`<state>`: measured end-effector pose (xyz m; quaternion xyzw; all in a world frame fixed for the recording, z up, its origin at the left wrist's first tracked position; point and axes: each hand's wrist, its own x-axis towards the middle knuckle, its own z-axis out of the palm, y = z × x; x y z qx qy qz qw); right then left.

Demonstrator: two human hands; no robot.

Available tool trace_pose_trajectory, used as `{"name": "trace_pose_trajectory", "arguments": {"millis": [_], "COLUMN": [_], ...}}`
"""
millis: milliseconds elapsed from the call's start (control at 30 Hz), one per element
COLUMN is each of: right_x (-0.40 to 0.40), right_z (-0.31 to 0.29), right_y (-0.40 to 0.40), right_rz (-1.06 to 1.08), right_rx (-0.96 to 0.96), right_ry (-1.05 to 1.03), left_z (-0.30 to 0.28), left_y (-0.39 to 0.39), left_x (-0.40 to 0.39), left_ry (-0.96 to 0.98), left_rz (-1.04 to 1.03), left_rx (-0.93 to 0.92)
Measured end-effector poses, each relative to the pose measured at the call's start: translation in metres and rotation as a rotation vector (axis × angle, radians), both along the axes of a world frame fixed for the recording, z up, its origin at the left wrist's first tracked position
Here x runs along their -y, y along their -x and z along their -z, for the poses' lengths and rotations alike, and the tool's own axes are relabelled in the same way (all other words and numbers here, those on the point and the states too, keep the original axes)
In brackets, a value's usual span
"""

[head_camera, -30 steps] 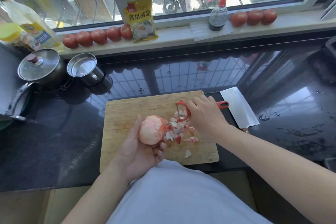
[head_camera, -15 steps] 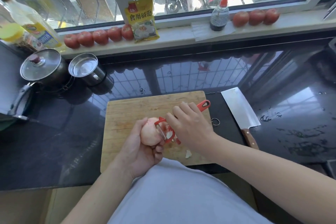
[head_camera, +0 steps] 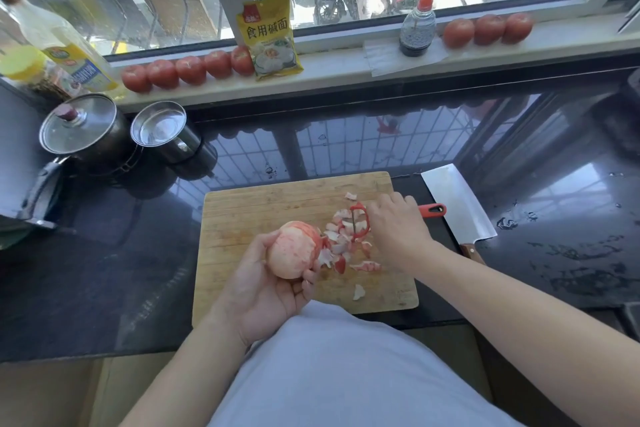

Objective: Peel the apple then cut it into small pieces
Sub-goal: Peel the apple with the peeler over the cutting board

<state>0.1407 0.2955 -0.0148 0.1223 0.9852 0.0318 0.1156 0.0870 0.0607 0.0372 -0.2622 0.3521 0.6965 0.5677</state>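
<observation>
My left hand [head_camera: 266,291] grips the apple [head_camera: 293,250], mostly peeled and pale pink with a strip of red skin on its far right side, just above the wooden cutting board [head_camera: 256,211]. My right hand [head_camera: 398,229] holds a red peeler [head_camera: 360,220] to the right of the apple, apart from it, its blade head over a pile of red and white peel scraps [head_camera: 346,243] on the board. The peeler's handle end sticks out past my fingers on the right.
A cleaver [head_camera: 457,204] with a wooden handle lies on the dark counter right of the board. A lidded pot [head_camera: 79,128] and a steel cup [head_camera: 159,128] stand at the back left. Tomatoes [head_camera: 187,69], a yellow packet [head_camera: 270,35] and a spray bottle [head_camera: 417,28] line the windowsill.
Half a second ago the peeler was against the apple; my right hand has since pulled it away to the right, over the peel pile. The apple stays in my left hand.
</observation>
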Motion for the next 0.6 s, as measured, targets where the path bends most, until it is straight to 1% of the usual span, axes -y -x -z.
{"name": "trace_pose_trajectory", "arguments": {"millis": [67, 167, 267, 333, 433, 600], "right_x": [-0.003, 0.000, 0.016, 0.026, 0.039, 0.053], "right_z": [-0.001, -0.009, -0.028, -0.042, -0.057, -0.059], "right_y": [-0.001, -0.002, -0.004, -0.006, -0.009, -0.006], "right_rz": [-0.060, -0.213, -0.329, -0.356, -0.404, -0.420], "right_rx": [-0.175, -0.459, -0.615, -0.662, -0.677, -0.636], "right_ry": [0.044, 0.118, 0.181, 0.169, 0.132, 0.080], "left_z": [0.000, 0.000, 0.001, 0.001, 0.002, 0.000], "left_y": [0.001, 0.000, 0.000, 0.000, 0.000, -0.001], "left_x": [0.001, 0.002, 0.000, -0.003, -0.005, -0.010], "left_ry": [-0.027, -0.046, -0.052, -0.033, 0.025, 0.085], "left_rz": [0.000, 0.045, 0.116, 0.134, 0.115, 0.095], "left_rx": [0.003, -0.020, -0.061, -0.079, -0.094, -0.142]}}
